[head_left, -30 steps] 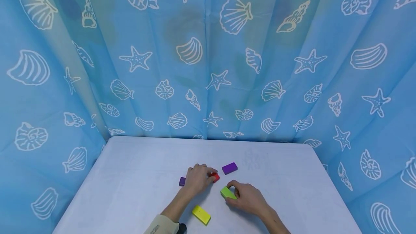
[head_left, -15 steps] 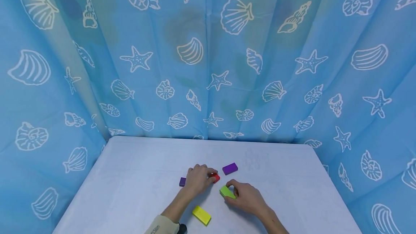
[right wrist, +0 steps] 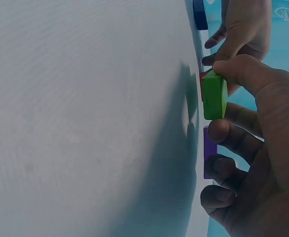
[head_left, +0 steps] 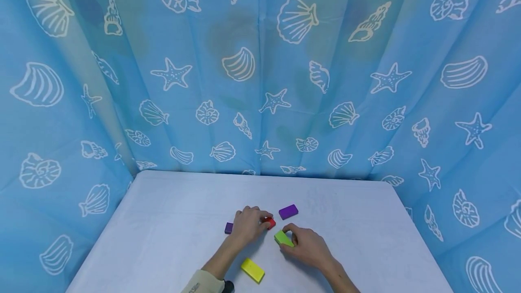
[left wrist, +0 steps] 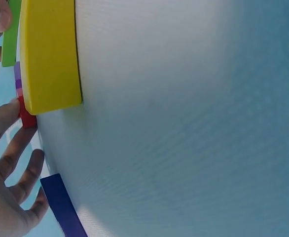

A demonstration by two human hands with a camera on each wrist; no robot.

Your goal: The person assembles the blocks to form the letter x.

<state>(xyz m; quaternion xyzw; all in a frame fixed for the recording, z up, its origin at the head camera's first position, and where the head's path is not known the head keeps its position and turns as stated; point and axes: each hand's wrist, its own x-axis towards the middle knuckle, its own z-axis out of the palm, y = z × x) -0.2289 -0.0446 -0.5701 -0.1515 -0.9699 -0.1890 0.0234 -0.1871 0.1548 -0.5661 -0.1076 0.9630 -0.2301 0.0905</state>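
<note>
I find passage on the desk (head_left: 384,234) right of the right hand (head_left: 308,246); yellow block (head_left: 253,270) obstructs near left, brighter purple block (head_left: 288,212) far left.

The head camera is looking forward and down over the table (head_left: 163,229); both wrist cameras are facing low across it, close-up, sharing the green block (right wrist: 214,97).

Through my head camera I see a white table (head_left: 175,220) with rounded far corners. Directly on it, nearest my camera, lies a bright yellow rectangular block (head_left: 253,270). Farther off I have a purple rectangular block (head_left: 288,212) lying flat, and to the left a dark purple block (head_left: 229,228), partly hidden. Between these two, a red block (head_left: 271,223), also partly covered, appears to rest on the surface.
</note>
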